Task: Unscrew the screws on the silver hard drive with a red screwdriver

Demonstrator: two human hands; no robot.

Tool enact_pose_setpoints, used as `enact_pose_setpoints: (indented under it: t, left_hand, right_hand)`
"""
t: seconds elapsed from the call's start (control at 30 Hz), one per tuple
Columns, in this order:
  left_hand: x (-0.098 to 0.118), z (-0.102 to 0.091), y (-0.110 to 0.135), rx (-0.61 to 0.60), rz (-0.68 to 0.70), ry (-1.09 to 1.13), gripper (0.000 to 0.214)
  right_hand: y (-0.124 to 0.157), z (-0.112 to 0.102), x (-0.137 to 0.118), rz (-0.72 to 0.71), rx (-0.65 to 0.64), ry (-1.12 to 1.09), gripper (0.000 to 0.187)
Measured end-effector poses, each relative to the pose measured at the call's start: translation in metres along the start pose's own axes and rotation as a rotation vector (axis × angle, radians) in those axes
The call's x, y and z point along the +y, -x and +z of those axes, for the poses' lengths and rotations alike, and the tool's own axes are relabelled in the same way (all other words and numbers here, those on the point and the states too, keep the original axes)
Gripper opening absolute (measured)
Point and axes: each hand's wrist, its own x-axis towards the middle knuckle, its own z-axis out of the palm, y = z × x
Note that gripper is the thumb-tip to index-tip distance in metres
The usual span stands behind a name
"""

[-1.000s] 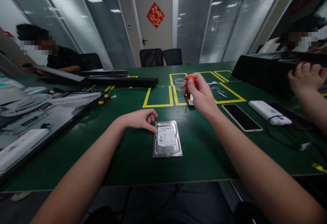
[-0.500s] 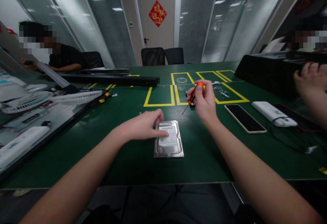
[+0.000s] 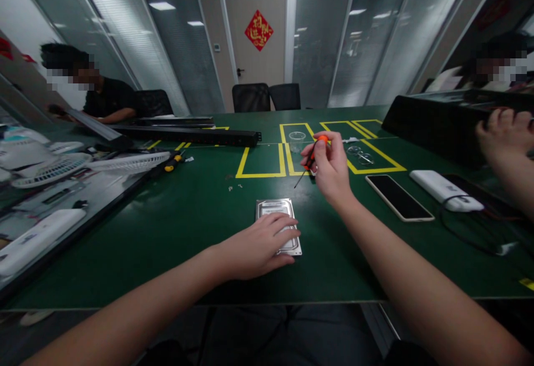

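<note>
A silver hard drive (image 3: 262, 207) lies label side up on the green table in front of me. My left hand (image 3: 262, 243) is over its lower left part, fingers spread across the label toward the right edge and thumb by the near edge; it hides much of the drive. My right hand (image 3: 332, 168) is closed round the orange and black handle of a screwdriver (image 3: 310, 161), held above the table with its thin tip pointing down and left, beyond the drive. Several tiny screws (image 3: 234, 187) lie left of the drive's far end.
A clear cup (image 3: 297, 139) and glasses (image 3: 361, 154) stand beyond my right hand. Right are a phone (image 3: 399, 198), a white power strip (image 3: 446, 190) with cables, and a co-worker's hand (image 3: 507, 135) at a black case (image 3: 429, 124). Left are fan parts (image 3: 54, 168) and a yellow-black screwdriver (image 3: 173, 162).
My left hand has moved from the drive's far left side toward me and right, spreading over its middle. The small screws now show clearly. The right hand still holds the screwdriver in nearly the same place.
</note>
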Motion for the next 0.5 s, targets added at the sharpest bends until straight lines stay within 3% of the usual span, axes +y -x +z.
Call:
enact_pose_setpoints:
  t: [0.2,0.3,0.4,0.5]
  left_hand:
    - [-0.006,0.005,-0.016,0.013,0.011,-0.034,0.052]
    - [-0.007,0.005,-0.021,0.006,0.014,-0.017,0.053]
    - [-0.013,-0.008,-0.026,0.022,0.007,0.052,0.065]
    - [-0.036,-0.034,-0.031,0.158,-0.102,0.104,0.077]
  right_hand:
    - [-0.015,0.005,0.007,-0.032,-0.061,0.037,0.039]
    - [-0.015,0.004,0.018,-0.042,-0.024,0.009,0.038]
    - [-0.012,0.001,0.025,-0.07,0.047,-0.007,0.035]
    - [-0.013,-0.001,0.026,-0.098,0.098,0.031,0.033]
